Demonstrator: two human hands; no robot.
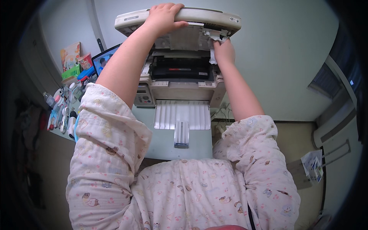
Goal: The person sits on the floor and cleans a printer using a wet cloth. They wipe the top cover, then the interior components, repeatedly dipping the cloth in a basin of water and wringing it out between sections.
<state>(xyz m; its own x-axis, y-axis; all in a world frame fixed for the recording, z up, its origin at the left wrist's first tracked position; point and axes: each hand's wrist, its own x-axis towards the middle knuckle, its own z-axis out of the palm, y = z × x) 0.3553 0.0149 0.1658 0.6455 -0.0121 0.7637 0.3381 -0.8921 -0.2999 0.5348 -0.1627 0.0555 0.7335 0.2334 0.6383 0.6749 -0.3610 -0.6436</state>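
A white multifunction laser printer sits before me with its upper scanner unit lifted. My left hand holds that unit by its front edge, fingers over the top and thumb along the front. At the right, under the raised unit, my right hand pinches a crumpled white tissue or cloth against the hinge-side parts. Inside the open body lies a black toner cartridge. The paper tray is folded down in front, with its extension pulled out. My right fingertips are partly hidden.
The printer stands on a pale table. To the left are a laptop screen, a green packet, a plastic bottle and other clutter. Cables hang at the table's right side. A wall rises behind.
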